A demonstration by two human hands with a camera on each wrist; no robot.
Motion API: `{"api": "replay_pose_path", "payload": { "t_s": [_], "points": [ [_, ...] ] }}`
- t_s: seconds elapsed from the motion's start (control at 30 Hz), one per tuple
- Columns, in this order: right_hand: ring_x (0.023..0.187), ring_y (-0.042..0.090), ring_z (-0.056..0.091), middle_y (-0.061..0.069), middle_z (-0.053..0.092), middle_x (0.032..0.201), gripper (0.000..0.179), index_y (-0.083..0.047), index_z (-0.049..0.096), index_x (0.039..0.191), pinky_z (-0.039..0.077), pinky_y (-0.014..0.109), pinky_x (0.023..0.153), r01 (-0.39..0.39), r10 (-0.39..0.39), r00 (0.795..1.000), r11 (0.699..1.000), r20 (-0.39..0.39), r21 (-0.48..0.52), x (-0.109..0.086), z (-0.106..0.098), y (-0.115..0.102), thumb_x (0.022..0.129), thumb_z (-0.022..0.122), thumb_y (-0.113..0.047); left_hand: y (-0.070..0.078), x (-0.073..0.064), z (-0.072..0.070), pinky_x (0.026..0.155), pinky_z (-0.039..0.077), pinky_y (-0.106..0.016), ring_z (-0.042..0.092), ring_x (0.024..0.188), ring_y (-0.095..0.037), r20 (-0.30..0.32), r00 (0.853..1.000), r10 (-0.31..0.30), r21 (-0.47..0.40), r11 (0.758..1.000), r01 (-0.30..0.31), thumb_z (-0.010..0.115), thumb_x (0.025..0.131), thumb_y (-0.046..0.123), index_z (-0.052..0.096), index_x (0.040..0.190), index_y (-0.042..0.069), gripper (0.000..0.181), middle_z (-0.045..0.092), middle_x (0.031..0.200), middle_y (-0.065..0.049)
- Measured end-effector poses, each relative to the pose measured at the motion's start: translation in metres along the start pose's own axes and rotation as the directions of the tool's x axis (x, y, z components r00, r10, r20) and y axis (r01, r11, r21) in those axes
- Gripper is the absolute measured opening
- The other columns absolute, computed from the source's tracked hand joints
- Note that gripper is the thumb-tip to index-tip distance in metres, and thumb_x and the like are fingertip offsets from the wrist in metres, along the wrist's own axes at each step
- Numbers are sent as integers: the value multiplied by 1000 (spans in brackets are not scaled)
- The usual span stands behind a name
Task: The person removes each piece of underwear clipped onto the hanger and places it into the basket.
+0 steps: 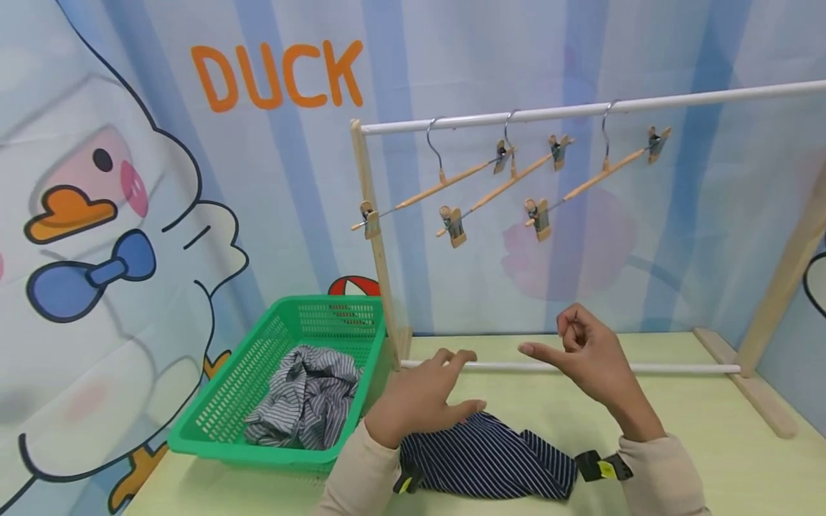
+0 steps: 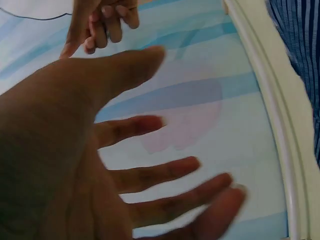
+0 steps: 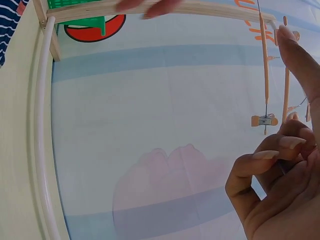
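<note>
My left hand (image 1: 422, 396) hovers above a dark blue striped cloth (image 1: 490, 459), which lies bunched on the table. Its fingers are spread, and nothing is in them, as the left wrist view also shows. In the air to the right is my right hand (image 1: 594, 356), thumb stretched out and fingers loosely curled. It holds nothing in the right wrist view either. Left of the hands, a green basket (image 1: 258, 453) contains crumpled grey-and-white striped cloth (image 1: 303, 394). Part of the dark cloth is hidden behind my left hand and sleeve.
Behind the hands stands a wooden rack with a white top rail (image 1: 555, 113) and a lower white bar (image 1: 677, 369). Three clip hangers hang from the rail, among them a left hanger (image 1: 445, 181) and a right hanger (image 1: 606, 170). A duck-print curtain (image 1: 290, 201) forms the backdrop.
</note>
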State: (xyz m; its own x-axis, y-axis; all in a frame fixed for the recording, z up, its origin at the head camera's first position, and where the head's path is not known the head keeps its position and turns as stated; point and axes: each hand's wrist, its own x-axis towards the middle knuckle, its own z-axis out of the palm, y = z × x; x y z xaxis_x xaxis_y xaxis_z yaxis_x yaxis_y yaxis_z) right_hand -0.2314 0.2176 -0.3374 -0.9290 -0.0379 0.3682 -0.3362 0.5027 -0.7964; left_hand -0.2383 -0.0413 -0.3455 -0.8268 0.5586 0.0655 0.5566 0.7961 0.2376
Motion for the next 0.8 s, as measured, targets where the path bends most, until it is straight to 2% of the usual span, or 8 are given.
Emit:
{"api": "replay_pose_path", "payload": {
  "t_s": [0.07, 0.13, 0.23, 0.37, 0.43, 0.5, 0.67, 0.8],
  "points": [
    [50, 16, 30, -3, 24, 62, 49, -14, 42, 94, 37, 32, 56, -1, 1, 1000, 1000, 5, -7, 1, -1, 1, 83, 79, -43, 1, 2, 6, 58, 50, -30, 66, 80, -12, 100, 995, -29, -19, 999, 31, 61, 92, 58, 36, 149, 34, 66, 54, 140, -10],
    [49, 16, 30, -4, 24, 61, 48, -14, 42, 94, 37, 32, 56, -1, 1, 1000, 1000, 12, -14, 1, -2, 2, 83, 79, -43, 2, 3, 10, 58, 48, -28, 63, 72, -6, 192, 980, -49, -55, 997, 60, 65, 90, 57, 36, 147, 39, 66, 57, 133, -9],
    [49, 16, 31, -3, 24, 61, 48, -13, 43, 96, 37, 31, 56, 1, 0, 1000, 1000, 16, -23, 3, -2, 2, 83, 79, -43, 3, 2, 13, 52, 49, -30, 64, 60, -11, 284, 956, -69, -134, 985, 111, 70, 89, 51, 38, 145, 44, 65, 66, 123, -4],
    [50, 14, 32, -3, 25, 62, 47, -12, 45, 98, 37, 30, 57, 1, 0, 1000, 1000, 21, -22, 5, -1, 0, 83, 80, -41, 2, 2, 13, 45, 49, -32, 65, 52, -19, 322, 943, -85, -157, 977, 142, 71, 90, 45, 42, 142, 46, 59, 73, 114, 4],
    [50, 14, 32, -3, 25, 62, 47, -12, 45, 98, 36, 30, 57, 3, -2, 1000, 1000, 20, -22, 4, -2, 0, 84, 80, -40, 1, 3, 14, 46, 50, -31, 65, 54, -16, 324, 942, -92, -130, 982, 141, 70, 91, 44, 43, 140, 47, 57, 72, 114, 6],
    [51, 14, 32, -3, 25, 62, 47, -12, 45, 98, 36, 30, 57, 6, -5, 1000, 1000, 21, -22, 4, -2, -1, 84, 80, -40, 1, 4, 15, 50, 51, -31, 66, 61, -14, 331, 939, -95, -112, 984, 139, 70, 91, 44, 44, 140, 46, 56, 72, 114, 6],
    [51, 14, 32, -2, 25, 62, 47, -13, 44, 97, 36, 31, 57, 5, -5, 1000, 1000, 20, -26, 3, -3, -1, 83, 79, -41, -1, 7, 21, 65, 52, -31, 68, 93, -11, 347, 934, -87, -69, 991, 118, 74, 89, 41, 47, 138, 41, 56, 72, 116, 7],
    [51, 14, 31, -2, 25, 63, 48, -13, 44, 98, 36, 31, 57, -1, 1, 1000, 1000, 18, -21, 2, -4, -1, 83, 79, -42, -2, 9, 25, 71, 54, -32, 67, 101, -13, 370, 924, -98, -42, 992, 122, 77, 87, 38, 48, 137, 41, 58, 70, 120, 8]
  ]
}}
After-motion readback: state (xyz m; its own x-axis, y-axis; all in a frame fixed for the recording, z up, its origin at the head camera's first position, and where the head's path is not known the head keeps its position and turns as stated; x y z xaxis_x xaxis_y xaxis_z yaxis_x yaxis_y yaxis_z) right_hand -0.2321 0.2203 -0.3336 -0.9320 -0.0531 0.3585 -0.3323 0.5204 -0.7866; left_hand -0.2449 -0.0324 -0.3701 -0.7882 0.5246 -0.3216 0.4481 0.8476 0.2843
